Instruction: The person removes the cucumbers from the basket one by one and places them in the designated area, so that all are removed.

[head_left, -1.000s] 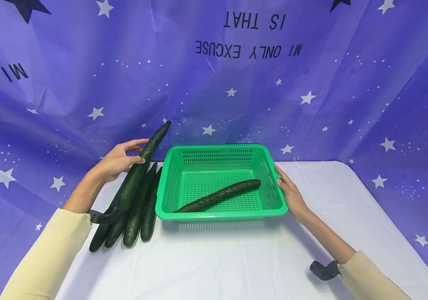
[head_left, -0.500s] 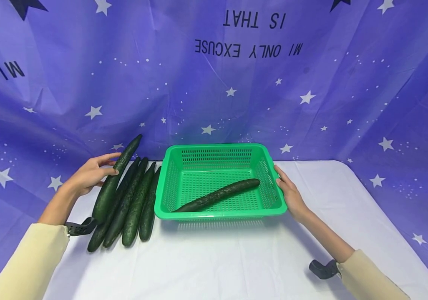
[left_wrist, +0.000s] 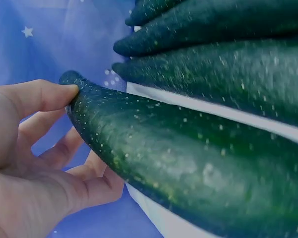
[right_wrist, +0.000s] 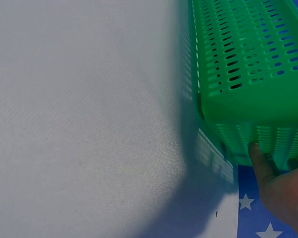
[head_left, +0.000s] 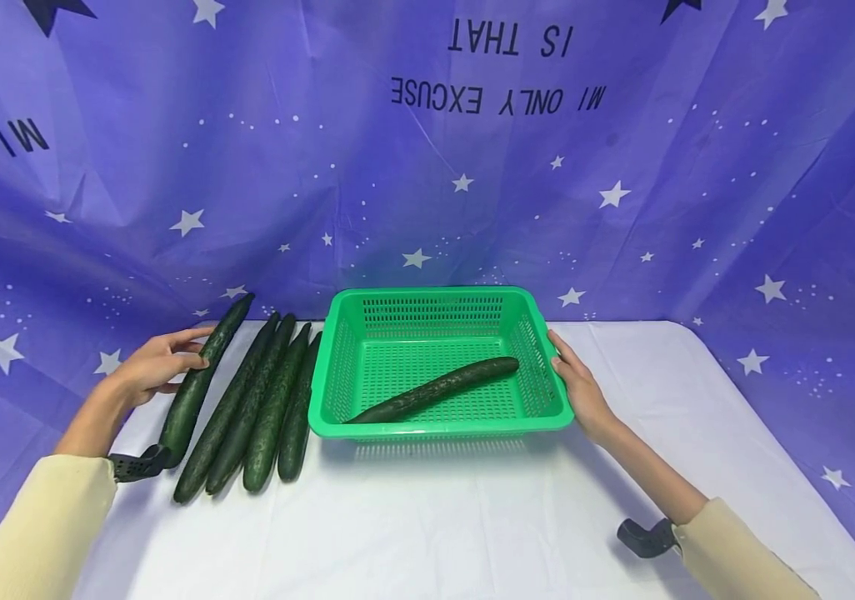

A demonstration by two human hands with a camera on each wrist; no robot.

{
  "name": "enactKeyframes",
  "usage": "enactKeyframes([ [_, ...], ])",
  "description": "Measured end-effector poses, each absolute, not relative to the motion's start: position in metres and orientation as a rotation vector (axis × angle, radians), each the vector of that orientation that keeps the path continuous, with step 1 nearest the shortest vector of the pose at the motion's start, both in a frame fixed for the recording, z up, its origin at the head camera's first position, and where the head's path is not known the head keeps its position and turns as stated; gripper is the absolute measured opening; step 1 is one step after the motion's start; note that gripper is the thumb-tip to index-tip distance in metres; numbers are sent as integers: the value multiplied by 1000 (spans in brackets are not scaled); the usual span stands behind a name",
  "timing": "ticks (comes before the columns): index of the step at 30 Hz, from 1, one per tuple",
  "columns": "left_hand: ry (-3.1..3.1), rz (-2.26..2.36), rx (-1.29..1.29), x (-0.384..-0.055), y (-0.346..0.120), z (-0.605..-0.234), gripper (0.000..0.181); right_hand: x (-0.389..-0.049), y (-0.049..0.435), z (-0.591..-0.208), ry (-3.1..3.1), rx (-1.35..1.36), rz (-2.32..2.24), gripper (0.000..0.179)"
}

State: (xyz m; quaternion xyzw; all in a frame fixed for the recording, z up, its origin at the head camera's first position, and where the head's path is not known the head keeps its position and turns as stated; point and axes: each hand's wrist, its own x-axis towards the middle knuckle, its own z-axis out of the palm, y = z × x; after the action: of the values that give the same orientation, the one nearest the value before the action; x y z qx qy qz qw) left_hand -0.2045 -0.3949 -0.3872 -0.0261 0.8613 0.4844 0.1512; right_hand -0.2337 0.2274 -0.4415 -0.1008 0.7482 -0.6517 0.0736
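Note:
My left hand (head_left: 157, 367) holds a long dark green cucumber (head_left: 189, 402) between thumb and fingers, near its thinner far part. In the left wrist view the thumb presses on top of this cucumber (left_wrist: 188, 153), with the other fingers below it. Just to its right, several more cucumbers (head_left: 272, 421) lie side by side, slanting the same way. A green plastic basket (head_left: 427, 431) stands right of them with one cucumber (head_left: 438, 390) lying diagonally inside. My right hand (head_left: 585, 396) touches the basket's right end from outside, its visible fingers extended; some are hidden in the right wrist view.
A white cloth (head_left: 427, 525) covers the table under everything. Behind it hangs a purple-blue curtain (head_left: 367, 167) with stars and lettering. Dark bands with a curved piece (head_left: 648, 537) sit at both wrists.
My left hand has moved left and nearer with its cucumber, from over the row to the row's left side, and lower. My right hand and the basket have stayed nearly still.

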Motion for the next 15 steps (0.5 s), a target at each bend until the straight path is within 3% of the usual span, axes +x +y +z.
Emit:
enactKeyframes([
  [15, 2398, 1360, -127, -212, -397, -422, 75, -234, 229, -443, 2253, -318, -1956, 55],
])
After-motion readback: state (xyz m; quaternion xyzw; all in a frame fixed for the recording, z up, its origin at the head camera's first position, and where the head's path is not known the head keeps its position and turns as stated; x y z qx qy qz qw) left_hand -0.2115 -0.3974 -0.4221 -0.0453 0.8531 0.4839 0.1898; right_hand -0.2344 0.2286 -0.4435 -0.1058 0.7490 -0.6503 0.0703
